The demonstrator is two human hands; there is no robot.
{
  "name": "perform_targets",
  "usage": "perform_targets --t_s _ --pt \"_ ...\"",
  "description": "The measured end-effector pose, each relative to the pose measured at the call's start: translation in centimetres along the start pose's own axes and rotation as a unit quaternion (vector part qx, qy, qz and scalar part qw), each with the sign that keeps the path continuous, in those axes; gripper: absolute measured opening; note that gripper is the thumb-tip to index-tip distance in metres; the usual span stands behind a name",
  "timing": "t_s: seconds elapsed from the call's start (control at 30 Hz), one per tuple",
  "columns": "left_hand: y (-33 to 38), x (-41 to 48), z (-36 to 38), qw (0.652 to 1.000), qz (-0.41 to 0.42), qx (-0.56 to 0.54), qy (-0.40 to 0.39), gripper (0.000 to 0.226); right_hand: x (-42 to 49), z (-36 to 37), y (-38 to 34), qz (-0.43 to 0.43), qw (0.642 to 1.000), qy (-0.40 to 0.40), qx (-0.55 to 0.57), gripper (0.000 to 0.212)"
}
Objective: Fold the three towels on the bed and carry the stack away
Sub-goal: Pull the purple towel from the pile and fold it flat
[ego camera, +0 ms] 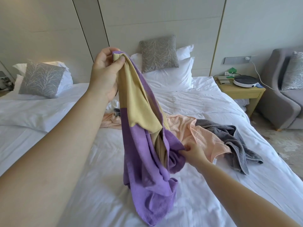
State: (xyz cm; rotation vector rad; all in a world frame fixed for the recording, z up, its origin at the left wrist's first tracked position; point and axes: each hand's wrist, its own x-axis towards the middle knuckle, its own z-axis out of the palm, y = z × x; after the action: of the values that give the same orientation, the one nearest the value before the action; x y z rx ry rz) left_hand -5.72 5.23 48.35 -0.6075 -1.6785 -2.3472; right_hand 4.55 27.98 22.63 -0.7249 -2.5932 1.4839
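Head cam: 3 towels (142,161) (201,133) (237,141), 2 hands (105,74) (195,152)

**A:** What can't we make out?

**B:** The middle of the pink towel (196,133) is hidden behind the hanging purple-and-yellow towel (144,145). Where the gray towel (232,141) meets the pink one, I can't tell which is on top. The right hand (194,153) has its fingertips buried in a purple fold.

**A:** Edges?

**B:** The armchair (278,99) is cut by the right edge. The left forearm (65,145) and right forearm (237,194) run off the bottom. The gray scrap (116,111) behind the hanging towel is unidentifiable. The green item (232,70) on the nightstand (241,93) is too small to tell.
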Motion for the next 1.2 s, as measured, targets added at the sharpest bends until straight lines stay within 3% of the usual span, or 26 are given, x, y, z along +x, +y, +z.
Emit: perform_targets --t_s 0.1,0.2,0.37,0.5,0.63,0.73,0.8,0.9,0.97,1.03,1.2 --pt "-0.8 -0.3 -0.6 1.0 -0.014 0.024 0.003 0.021 0.2 -2.1 -1.9 -0.069 0.994 0.082 -0.036 0.012" --pt "-2.3 -0.8 -1.2 0.998 -0.036 0.053 0.003 0.022 0.7 -5.1 -5.1 -0.135 0.982 0.107 -0.08 0.011" --pt "-4.0 -0.8 -2.9 0.994 -0.051 0.061 0.072 0.023 1.7 -10.0 -7.6 -0.157 0.979 0.12 -0.058 0.004" --pt "-3.3 0.5 -3.6 0.993 -0.023 0.046 0.11 0.024 2.2 -10.3 -5.0 -0.135 0.987 0.059 -0.062 0.022" --pt "-2.5 1.0 -1.9 0.996 -0.005 0.036 0.079 0.023 2.4 -7.4 -1.7 -0.038 0.998 -0.039 0.033 0.026" --pt "-2.4 0.7 -0.2 0.998 -0.01 0.025 0.048 0.023 1.5 -3.9 0.0 0.017 0.975 -0.158 0.157 0.011" --pt "-2.2 0.5 0.4 0.999 -0.009 0.019 0.027 0.023 1.1 -2.3 0.4 0.031 0.957 -0.194 0.215 0.006" --pt "-1.5 0.4 0.7 1.0 -0.005 0.015 0.015 0.023 1.0 -1.2 -0.4 0.062 0.933 -0.18 0.304 0.027" --pt "-1.2 0.3 0.8 1.0 -0.004 0.012 0.012 0.022 1.2 -0.8 -0.7 0.065 0.938 -0.141 0.31 0.036" --pt "-1.1 0.1 0.9 1.0 -0.006 0.007 0.007 0.022 1.4 -0.1 -0.6 0.063 0.932 -0.12 0.335 0.029" --pt "-1.3 -0.5 1.1 1.0 -0.016 0.009 0.003 0.022 1.8 1.1 -0.1 0.091 0.868 -0.187 0.45 0.028"
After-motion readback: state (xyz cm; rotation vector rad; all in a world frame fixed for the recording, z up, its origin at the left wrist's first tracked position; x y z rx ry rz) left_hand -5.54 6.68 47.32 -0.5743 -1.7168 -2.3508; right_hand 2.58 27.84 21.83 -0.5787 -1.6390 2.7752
